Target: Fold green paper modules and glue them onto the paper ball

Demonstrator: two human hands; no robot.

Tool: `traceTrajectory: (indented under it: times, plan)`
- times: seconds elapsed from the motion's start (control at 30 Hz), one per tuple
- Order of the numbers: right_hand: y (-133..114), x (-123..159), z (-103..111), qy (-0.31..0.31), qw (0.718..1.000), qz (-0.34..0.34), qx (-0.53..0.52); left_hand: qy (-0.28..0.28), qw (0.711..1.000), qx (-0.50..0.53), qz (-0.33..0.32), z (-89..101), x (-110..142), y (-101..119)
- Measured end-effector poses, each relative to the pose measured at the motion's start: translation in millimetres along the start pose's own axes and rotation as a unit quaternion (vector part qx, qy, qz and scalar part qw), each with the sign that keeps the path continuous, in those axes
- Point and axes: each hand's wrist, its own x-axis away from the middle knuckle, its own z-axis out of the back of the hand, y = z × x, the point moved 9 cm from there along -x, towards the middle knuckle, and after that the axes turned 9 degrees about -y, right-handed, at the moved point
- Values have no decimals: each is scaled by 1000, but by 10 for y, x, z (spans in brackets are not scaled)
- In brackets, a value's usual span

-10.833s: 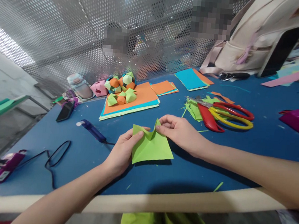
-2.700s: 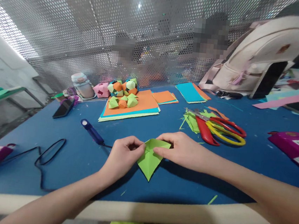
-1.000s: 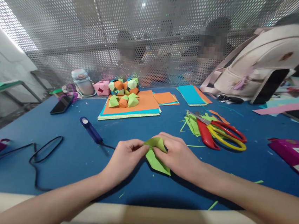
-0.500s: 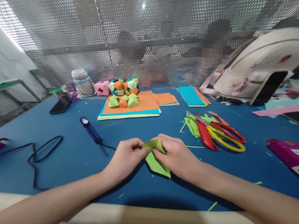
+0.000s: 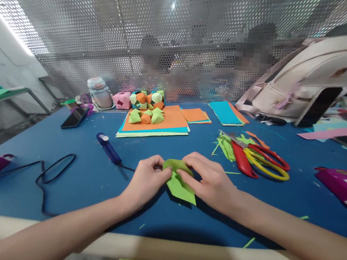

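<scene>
Between my hands, just above the blue table (image 5: 93, 196), is a piece of green paper (image 5: 182, 188) with its far edge curled up. My left hand (image 5: 148, 178) pinches its left side between thumb and fingers. My right hand (image 5: 207, 180) grips the upper right side, thumb on the near face and fingers behind. The paper's lower corner points toward me and hangs free. My fingertips behind the sheet are hidden.
Scissors (image 5: 265, 161) and a red-handled cutter (image 5: 242, 159) lie over green scraps to the right. Folded paper pieces (image 5: 146, 117) sit on stacked orange sheets (image 5: 174, 124). A corded blue tool (image 5: 108, 148) lies left. Behind stand a bottle (image 5: 100, 94) and backpack (image 5: 313, 78).
The green paper's upper part has bent over more toward me, and my right fingers have lifted slightly along its edge. The whole view has shifted a little.
</scene>
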Motion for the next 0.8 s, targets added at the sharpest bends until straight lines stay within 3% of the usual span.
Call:
traceTrajectory:
  times: [0.33,0.8]
  plan:
    - [-12,-10,19,-12,1000,15,-11,-17,999,-29,2,-32,5,18]
    - [-169,71,-56,-87,989,121,-8,-17,998,-54,-4,14,38,65]
